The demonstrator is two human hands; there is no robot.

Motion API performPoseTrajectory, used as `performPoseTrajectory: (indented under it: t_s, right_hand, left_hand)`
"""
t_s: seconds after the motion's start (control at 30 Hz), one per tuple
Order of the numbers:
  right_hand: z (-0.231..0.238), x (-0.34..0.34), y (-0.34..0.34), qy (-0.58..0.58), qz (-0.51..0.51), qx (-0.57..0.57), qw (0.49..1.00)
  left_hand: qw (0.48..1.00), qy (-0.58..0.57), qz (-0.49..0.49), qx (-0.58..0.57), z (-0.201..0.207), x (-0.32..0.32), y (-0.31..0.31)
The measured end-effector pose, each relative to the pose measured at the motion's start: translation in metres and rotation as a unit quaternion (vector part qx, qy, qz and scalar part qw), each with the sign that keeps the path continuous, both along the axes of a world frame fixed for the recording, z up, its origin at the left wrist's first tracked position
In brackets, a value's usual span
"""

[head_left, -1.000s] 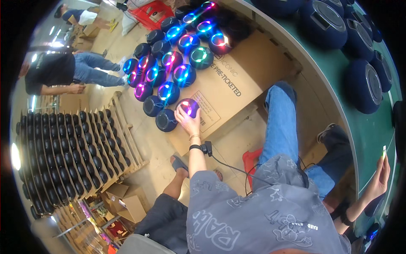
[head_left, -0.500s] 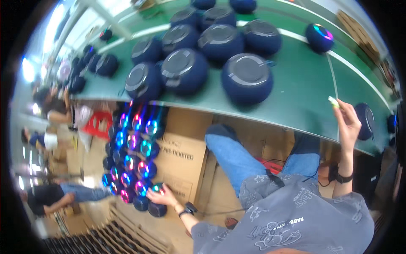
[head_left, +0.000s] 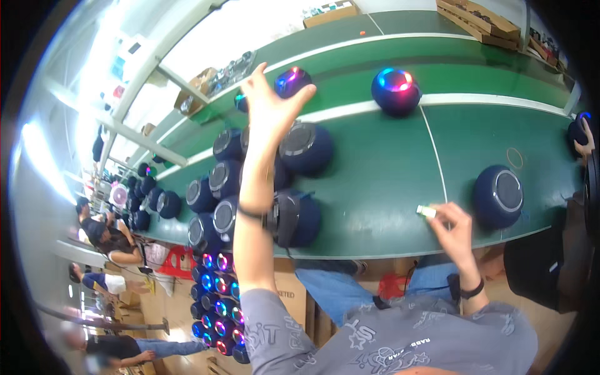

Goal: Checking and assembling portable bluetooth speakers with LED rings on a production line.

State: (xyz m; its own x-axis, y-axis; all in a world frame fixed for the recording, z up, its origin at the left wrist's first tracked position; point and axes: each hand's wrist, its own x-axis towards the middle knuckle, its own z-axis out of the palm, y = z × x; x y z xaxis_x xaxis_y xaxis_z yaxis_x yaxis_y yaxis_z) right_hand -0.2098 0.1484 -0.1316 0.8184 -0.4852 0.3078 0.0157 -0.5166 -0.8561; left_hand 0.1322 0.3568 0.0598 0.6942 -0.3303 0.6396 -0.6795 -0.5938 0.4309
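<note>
My left hand reaches far across the green workbench, thumb and fingers spread around the near side of a round speaker with a lit pink-purple ring. Whether they touch it I cannot tell. Below that arm, several dark blue round speakers stand grouped, partly hidden by the forearm. My right hand, over the bench's near edge, pinches a small white and light-green stick that looks like a USB drive. Just right of this hand lies another dark blue speaker, its grey base facing me.
A lit speaker sits by the white rail at the back. Rows of lit speakers stand low at the left, beside a cardboard carton. Another person's hand touches a speaker at far right. A rubber band lies on the bench.
My left hand has left the lit speakers low at the left and stretched up over the bench. The view has shifted. My right hand still holds the small stick, now turned leftward.
</note>
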Motion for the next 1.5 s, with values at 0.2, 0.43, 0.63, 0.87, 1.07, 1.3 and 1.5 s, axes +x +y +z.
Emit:
performPoseTrajectory:
  t_s: [0.2,0.43,0.63,0.87,1.07,1.3,1.5]
  right_hand:
    - [-0.008,-0.001,-0.004,-0.039,0.012,0.078,0.996]
    - [-0.003,-0.002,-0.006,-0.047,0.027,0.105,0.993]
    - [-0.006,0.0,-0.006,-0.086,0.01,0.082,0.993]
    - [0.048,-0.018,-0.009,-0.23,-0.019,0.065,0.971]
    - [0.096,-0.046,-0.003,-0.186,0.056,0.013,0.981]
    - [0.092,-0.044,0.01,-0.123,0.133,0.006,0.983]
    - [0.098,-0.044,0.005,-0.087,0.137,-0.017,0.987]
  left_hand:
    - [0.904,0.112,0.168,0.376,-0.068,0.242,-0.084]
    - [0.878,0.208,0.093,0.42,-0.107,0.308,-0.097]
    - [0.93,0.072,-0.032,0.36,-0.044,0.194,-0.105]
    - [0.895,0.075,-0.328,0.293,0.016,-0.084,-0.045]
    - [0.872,0.239,-0.373,0.21,-0.044,-0.228,-0.014]
    - [0.9,0.268,-0.324,0.111,-0.098,-0.265,-0.004]
    - [0.914,0.255,-0.296,0.109,-0.101,-0.269,-0.008]
